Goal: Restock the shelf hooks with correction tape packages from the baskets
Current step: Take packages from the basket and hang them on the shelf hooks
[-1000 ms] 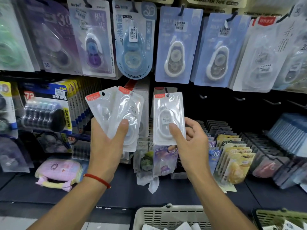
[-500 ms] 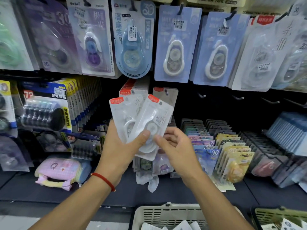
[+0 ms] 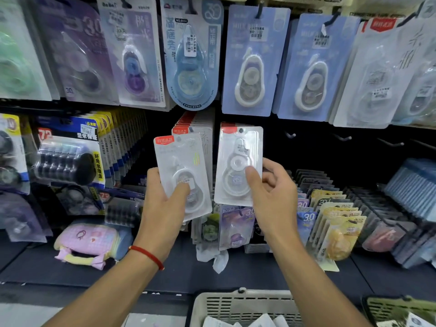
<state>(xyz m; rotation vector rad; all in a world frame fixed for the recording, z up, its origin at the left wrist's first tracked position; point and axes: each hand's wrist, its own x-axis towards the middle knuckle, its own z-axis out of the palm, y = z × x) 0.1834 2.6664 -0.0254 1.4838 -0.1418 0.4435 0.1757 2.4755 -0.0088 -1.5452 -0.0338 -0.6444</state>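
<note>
My left hand grips a clear correction tape package with a red label, tilted slightly left. My right hand holds a second clear package upright, its top hole up against the hook of the middle row. Just behind the two held packages hang more of the same red-labelled packages. A pale plastic basket with white packages inside stands at the bottom edge, and a green basket sits at the bottom right.
Bare hooks stick out of the dark panel to the right of my right hand. Blue and purple correction tape cards hang above. Yellow-carded packs stand lower right, and a pink pouch lies on the shelf.
My right hand has taken one package out of the left hand's fan and lifted it up to the middle hook. The left hand now shows one package.
</note>
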